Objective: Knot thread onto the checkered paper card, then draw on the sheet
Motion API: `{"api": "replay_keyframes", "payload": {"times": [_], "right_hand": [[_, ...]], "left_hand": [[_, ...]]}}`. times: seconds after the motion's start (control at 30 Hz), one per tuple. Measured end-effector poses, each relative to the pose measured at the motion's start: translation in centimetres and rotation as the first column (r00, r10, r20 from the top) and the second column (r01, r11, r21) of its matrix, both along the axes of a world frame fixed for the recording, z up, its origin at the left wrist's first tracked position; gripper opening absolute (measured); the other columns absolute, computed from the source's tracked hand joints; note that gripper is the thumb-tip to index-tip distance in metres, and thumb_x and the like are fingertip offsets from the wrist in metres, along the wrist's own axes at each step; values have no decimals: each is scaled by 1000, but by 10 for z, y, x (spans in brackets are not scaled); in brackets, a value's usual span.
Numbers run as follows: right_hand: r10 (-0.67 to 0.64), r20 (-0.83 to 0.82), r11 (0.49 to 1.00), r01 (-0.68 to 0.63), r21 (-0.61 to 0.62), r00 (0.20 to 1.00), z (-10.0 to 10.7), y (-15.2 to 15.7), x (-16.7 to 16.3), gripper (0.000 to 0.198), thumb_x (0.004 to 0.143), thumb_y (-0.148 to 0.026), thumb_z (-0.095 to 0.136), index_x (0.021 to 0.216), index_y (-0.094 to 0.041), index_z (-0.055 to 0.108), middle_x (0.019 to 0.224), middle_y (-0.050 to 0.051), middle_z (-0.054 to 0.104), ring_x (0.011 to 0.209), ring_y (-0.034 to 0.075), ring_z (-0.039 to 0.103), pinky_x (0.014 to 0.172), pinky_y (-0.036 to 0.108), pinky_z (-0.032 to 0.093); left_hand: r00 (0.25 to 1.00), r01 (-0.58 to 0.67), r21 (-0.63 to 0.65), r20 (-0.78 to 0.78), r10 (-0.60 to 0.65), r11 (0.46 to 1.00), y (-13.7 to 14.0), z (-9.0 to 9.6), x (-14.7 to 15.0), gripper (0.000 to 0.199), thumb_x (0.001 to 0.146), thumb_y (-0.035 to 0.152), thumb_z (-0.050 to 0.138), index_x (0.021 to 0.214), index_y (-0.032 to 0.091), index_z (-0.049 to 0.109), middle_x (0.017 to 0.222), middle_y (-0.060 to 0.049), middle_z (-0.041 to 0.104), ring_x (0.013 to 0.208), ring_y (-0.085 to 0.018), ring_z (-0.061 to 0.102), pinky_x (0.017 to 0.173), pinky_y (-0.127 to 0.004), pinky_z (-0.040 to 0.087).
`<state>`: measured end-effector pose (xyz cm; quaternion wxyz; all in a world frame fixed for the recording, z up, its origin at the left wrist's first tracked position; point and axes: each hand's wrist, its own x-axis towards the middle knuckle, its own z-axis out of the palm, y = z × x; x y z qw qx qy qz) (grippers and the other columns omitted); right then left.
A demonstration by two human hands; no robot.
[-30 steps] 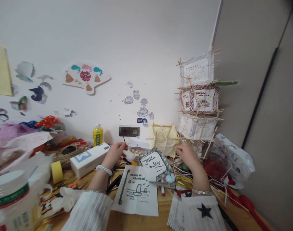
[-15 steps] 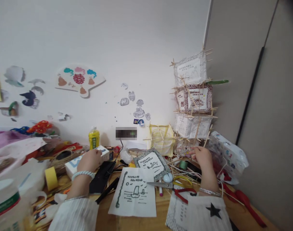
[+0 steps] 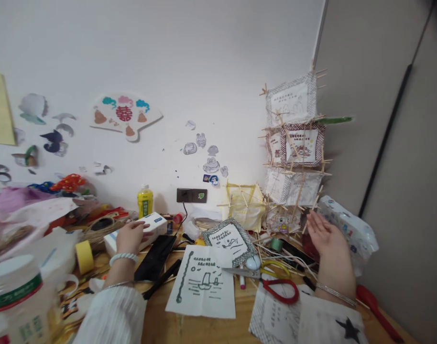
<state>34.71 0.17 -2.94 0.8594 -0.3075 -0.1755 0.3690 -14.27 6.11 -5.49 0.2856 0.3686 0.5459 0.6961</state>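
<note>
My left hand lies at the white box, fingers stretched over its top, with no clear grip on it. A black phone-like slab is just to its right. Palm turned up and fingers extended, my right hand is empty beside the stacked stick-and-paper lantern tower. Between the hands lies a white sheet with a boat drawing, partly beside a dark-bordered drawing. Scissors with yellow and red handles rest over the sheet's right edge.
A small yellow frame lantern stands by the wall. Behind my right hand is a plastic-wrapped pack. At left are a yellow tape roll, a large jar and a yellow drink bottle. Sticks and cords clutter the right side.
My right hand has moved right, away from the tower's lower part, and its palm has turned up with fingers opened. My left hand stays at the box. The view has shifted slightly.
</note>
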Motion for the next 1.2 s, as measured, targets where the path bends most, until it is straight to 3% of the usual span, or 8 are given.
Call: {"api": "replay_keyframes", "payload": {"times": [0.1, 0.23, 0.37, 0.53, 0.67, 0.73, 1.0, 1.2], "right_hand": [[-69, -94, 996, 73, 42, 993, -2, -5, 8, 28, 70, -11, 30, 78, -19, 56, 105, 7, 60, 85, 10, 61, 69, 25, 54], [-189, -89, 979, 195, 63, 978, 2, -9, 7, 18, 71, -12, 40, 74, -20, 56, 101, 3, 62, 80, 7, 60, 67, 18, 52], [111, 244, 985, -139, 100, 963, 20, -10, -29, 17, 69, -18, 52, 84, -17, 62, 84, 4, 67, 62, 10, 59, 58, 22, 50], [416, 669, 876, -468, -114, 616, 47, -17, -115, 25, 73, -32, 57, 92, -17, 64, 93, 9, 68, 82, 18, 62, 72, 31, 47], [457, 811, 744, -656, -125, 364, 52, -21, -166, 31, 83, -38, 46, 105, -20, 60, 114, 8, 61, 105, 19, 54, 92, 38, 38], [468, 827, 692, -712, -124, 311, 49, -20, -177, 34, 84, -41, 44, 107, -20, 59, 117, 9, 59, 107, 18, 53, 94, 39, 37], [484, 827, 696, -698, -168, 284, 48, -23, -185, 39, 85, -44, 41, 113, -20, 53, 121, 8, 56, 107, 19, 52, 82, 35, 46], [521, 819, 707, -660, -255, 242, 46, -24, -187, 47, 82, -49, 43, 121, -23, 45, 126, 9, 49, 92, 18, 57, 43, 20, 42]], "left_hand": [[948, 59, 46, 311, -70, 997, -6, 4, 2, 13, 69, 5, 44, 70, 17, 50, 61, -1, 60, 55, -14, 60, 57, -25, 48], [941, 62, 136, 323, -103, 989, -8, 14, 6, 13, 77, 13, 38, 70, 19, 47, 61, 0, 59, 60, -13, 59, 62, -25, 48], [935, 220, 168, 244, -257, 961, -12, 32, 41, 10, 69, 21, 56, 77, 15, 55, 72, -3, 64, 61, -14, 60, 53, -23, 46], [679, 705, -86, -202, -705, 704, -45, 59, 118, 32, 70, 41, 59, 86, 14, 61, 91, -9, 66, 42, -4, 45, 36, -17, 25], [417, 810, -248, -391, -820, 531, -66, 60, 159, 34, 73, 44, 55, 90, 15, 61, 94, -9, 65, 44, -5, 48, 38, -18, 25], [353, 811, -283, -461, -814, 512, -67, 54, 168, 33, 73, 44, 54, 87, 15, 61, 88, -7, 66, 43, -5, 47, 37, -18, 25], [363, 829, -183, -544, -757, 529, -53, 34, 177, 25, 72, 39, 57, 69, 14, 61, 63, -4, 63, 36, -7, 42, 35, -19, 29], [334, 883, -160, -447, -830, 442, -64, 46, 173, 31, 76, 41, 54, 62, 14, 58, 60, -4, 62, 38, -6, 42, 37, -18, 28]]}}
